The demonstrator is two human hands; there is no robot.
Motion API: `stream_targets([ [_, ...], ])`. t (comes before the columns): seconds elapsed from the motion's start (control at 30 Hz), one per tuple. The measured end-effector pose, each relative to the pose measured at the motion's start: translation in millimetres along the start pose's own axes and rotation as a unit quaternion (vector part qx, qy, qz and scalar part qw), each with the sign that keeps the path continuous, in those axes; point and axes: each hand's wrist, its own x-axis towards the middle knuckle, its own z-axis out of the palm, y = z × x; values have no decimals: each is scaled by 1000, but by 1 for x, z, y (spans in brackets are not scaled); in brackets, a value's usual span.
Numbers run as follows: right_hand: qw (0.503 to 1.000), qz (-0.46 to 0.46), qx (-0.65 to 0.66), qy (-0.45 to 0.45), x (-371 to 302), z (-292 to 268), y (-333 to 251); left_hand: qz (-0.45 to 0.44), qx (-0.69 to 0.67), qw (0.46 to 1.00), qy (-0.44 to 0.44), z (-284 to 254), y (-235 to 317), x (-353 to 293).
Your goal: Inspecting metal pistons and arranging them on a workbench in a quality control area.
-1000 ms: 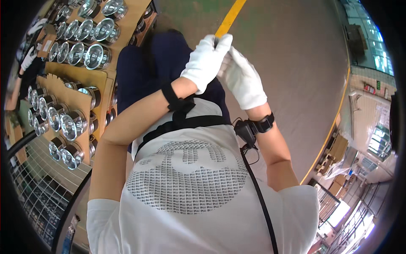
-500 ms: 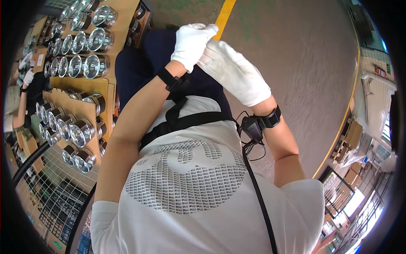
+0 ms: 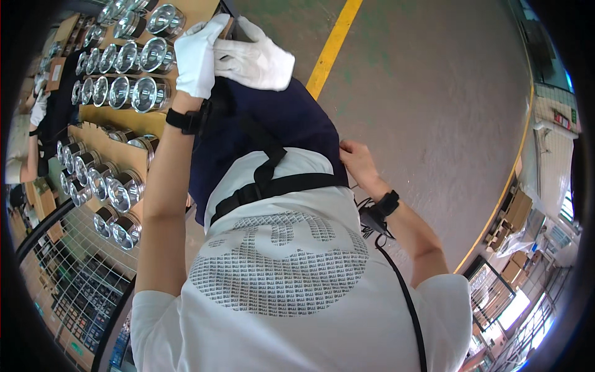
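My left hand [image 3: 201, 59], in a white work glove, is up by the corner of the cardboard-covered rack. It is closed on a loose white glove [image 3: 263, 62], whose limp fingers lie against my palm side and whose cuff points right. My right hand [image 3: 361, 162] is bare and touches the side of my dark blue trousers [image 3: 291, 118] at the hip. Its fingertips are partly hidden against the cloth there, so their grip does not show. Black straps circle both my wrists.
Left of me, metal pistons [image 3: 149, 94] stand in rows on cardboard [image 3: 180, 9], with more on a lower cardboard tier [image 3: 133, 155]. Further left, a co-worker's gloved hand [image 3: 39, 108] is near a cardboard box. A yellow line [image 3: 334, 46] crosses the grey floor. Wire mesh [image 3: 80, 266] stands lower left.
The glove has come off my right hand and stays in my left hand, which has moved left toward the rack. My bare right hand has dropped to my hip.
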Motion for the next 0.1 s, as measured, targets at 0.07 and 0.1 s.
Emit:
stream_targets([
  [0.07,995,21,101,0,10,14,-6,-144,-200,966,76,-2,8,-2],
  [0.1,978,49,205,-1,15,22,-11,-167,-117,977,64,-12,5,-3],
])
